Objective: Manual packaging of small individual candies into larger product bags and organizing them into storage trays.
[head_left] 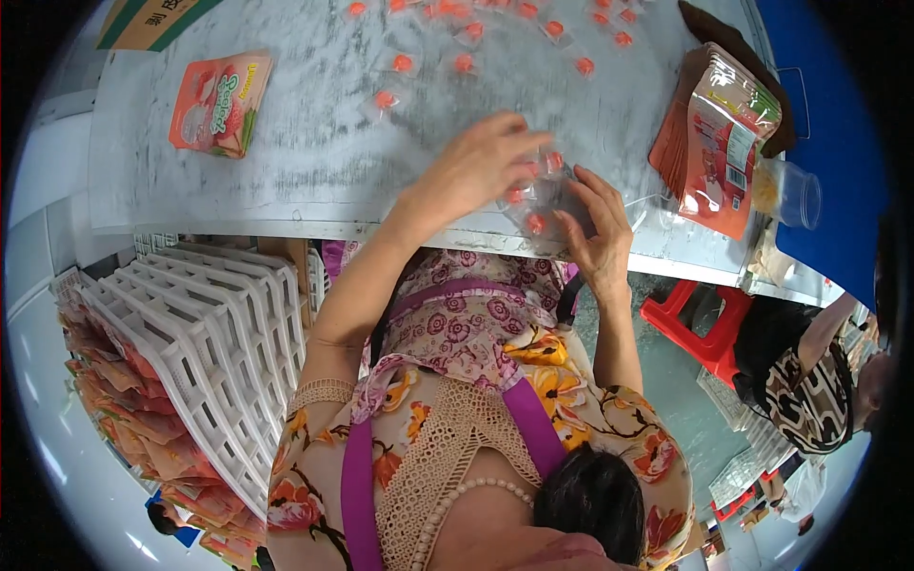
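Observation:
Near the table's front edge lies a small cluster of clear packets (535, 223), each holding a red-orange round piece. My left hand (484, 164) reaches over them from the left, fingers stretched out and slightly parted, fingertips beside the upper packets. On the right, my right hand (602, 226) curves around the cluster with its thumb and fingers apart. Its thumb is close to the packets' edge; whether it touches them I cannot tell. More loose packets (464, 64) of the same kind are scattered farther back.
A red printed pouch (211, 109) lies flat on the left of the table (314, 143); a stack of similar pouches (728, 143) stands right, beside a clear plastic cup (798, 194). A cardboard box (157, 21) sits far left. White crates (205, 333) and a red stool (700, 328) flank me.

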The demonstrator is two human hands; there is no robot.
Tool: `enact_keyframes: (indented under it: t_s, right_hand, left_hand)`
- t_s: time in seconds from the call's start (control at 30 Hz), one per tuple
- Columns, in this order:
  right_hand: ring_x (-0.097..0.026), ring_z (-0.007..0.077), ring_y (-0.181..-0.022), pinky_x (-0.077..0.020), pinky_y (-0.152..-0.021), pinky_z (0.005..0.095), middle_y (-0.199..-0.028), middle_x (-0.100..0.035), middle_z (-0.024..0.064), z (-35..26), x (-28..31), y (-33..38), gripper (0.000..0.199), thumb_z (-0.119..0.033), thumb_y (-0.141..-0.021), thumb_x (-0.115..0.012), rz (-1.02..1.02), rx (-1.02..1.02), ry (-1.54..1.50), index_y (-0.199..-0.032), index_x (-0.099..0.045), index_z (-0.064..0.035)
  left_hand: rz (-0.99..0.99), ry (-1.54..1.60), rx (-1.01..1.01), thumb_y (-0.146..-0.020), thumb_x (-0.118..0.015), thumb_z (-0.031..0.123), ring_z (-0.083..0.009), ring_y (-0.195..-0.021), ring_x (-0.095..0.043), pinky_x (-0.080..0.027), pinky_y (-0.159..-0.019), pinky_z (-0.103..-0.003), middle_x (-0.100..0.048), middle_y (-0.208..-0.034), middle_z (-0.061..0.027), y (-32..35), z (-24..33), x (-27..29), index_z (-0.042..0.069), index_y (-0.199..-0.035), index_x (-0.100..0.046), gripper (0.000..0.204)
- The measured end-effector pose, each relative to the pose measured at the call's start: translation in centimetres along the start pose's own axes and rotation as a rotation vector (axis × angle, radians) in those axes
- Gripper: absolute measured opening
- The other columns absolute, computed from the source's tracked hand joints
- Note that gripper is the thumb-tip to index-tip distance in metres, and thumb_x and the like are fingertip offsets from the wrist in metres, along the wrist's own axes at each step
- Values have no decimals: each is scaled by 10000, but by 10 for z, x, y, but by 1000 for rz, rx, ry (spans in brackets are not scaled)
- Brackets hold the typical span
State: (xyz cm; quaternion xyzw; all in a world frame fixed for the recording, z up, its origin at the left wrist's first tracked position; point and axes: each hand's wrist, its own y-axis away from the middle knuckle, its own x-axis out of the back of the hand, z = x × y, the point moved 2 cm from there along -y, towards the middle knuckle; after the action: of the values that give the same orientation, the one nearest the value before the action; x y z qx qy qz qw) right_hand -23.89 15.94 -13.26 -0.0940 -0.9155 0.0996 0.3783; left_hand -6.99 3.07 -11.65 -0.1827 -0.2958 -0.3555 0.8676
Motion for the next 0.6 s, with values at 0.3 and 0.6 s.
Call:
enact_keyframes:
  t_s: [0.3, 0.6]
  right_hand:
    - [-630, 246, -1053, -512, -835, 299, -1168, -656, 134, 11, 8, -1, 252, -2, -823, -667, 34, -86, -41, -1074, -675, -9]
    - [-646, 196, -991, -515, -816, 292, -1132, -682, 113, 10, 16, -50, 205, -8, -861, -637, 28, -139, -161, -1062, -677, 4]
  left_hand:
    - [446, -322, 326, -768, -715, 64, -324, -898, -597, -487, -773, -404, -613, -921, -139, 44, -83, 71, 51, -990, -657, 229]
    - [211, -87, 226, -798, -706, 69, -284, -751, -634, -505, -690, -361, -637, -920, -135, 36, -19, 12, 29, -1035, -665, 244]
